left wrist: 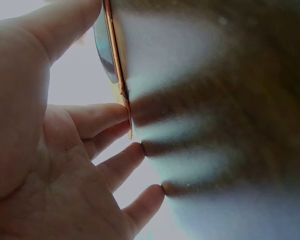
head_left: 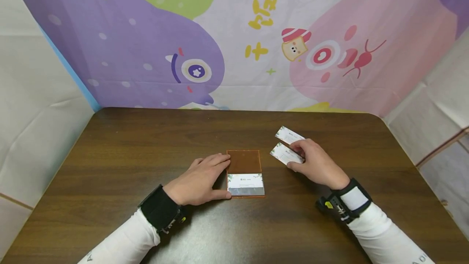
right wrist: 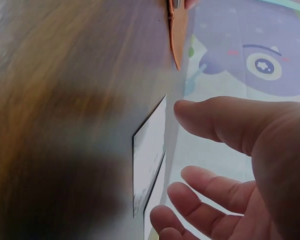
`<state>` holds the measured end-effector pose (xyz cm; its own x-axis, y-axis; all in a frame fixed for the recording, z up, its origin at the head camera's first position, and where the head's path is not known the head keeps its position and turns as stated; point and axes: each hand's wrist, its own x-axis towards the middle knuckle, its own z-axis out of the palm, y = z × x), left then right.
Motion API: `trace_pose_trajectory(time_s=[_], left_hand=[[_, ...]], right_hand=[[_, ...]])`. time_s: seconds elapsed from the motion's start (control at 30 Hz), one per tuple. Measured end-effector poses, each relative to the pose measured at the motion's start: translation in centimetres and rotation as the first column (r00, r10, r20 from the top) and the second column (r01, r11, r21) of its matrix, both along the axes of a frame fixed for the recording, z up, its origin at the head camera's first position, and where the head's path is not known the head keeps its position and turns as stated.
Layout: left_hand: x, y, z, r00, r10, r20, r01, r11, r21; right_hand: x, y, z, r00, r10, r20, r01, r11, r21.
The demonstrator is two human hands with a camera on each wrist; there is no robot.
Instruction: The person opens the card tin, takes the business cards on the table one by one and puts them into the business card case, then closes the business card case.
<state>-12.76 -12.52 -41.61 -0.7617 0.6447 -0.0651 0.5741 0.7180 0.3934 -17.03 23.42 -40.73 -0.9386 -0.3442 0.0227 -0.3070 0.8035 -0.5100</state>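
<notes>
A small brown card holder [head_left: 243,162] lies opened flat on the wooden table, with a white printed card [head_left: 245,180] in the clear pocket of its near half. My left hand [head_left: 199,180] rests along its left side, fingers extended and spread, the thumb at the near corner. In the left wrist view, fingertips [left wrist: 117,115] touch the holder's thin edge. To the right lie two loose white cards, a farther one [head_left: 287,134] and a nearer one [head_left: 283,154]. My right hand [head_left: 320,164] hovers over their right ends, thumb and fingers apart in the right wrist view.
The dark wooden table [head_left: 146,133] ends at a cartoon-printed cloth [head_left: 249,76] behind it. White sheets [head_left: 40,93] hang at the left and right sides.
</notes>
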Motion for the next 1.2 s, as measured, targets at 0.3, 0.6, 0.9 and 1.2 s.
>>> trace_pose_trajectory(time_s=[0.3,0.6,0.9,1.2], left_hand=[[-0.01,-0.07,0.01,1.0,0.001,0.003,-0.001,1.0,0.0],[-0.03,-0.05,0.01,1.0,0.004,-0.004,-0.004,1.0,-0.002],[0.0,0.04,-0.06,1.0,0.004,-0.003,-0.004,1.0,-0.005],[0.02,0.1,0.0,1.0,0.008,0.005,-0.008,1.0,-0.008]], right_hand=[[0.08,0.66,-0.18,1.0,-0.009,0.0,0.009,0.999,0.039],[0.21,0.91,-0.33,0.999,-0.047,0.022,0.044,0.993,0.11],[0.33,1.06,-0.63,0.999,-0.044,0.013,0.043,0.992,0.122],[0.12,1.05,-0.77,0.998,-0.062,0.026,0.059,0.994,0.093]])
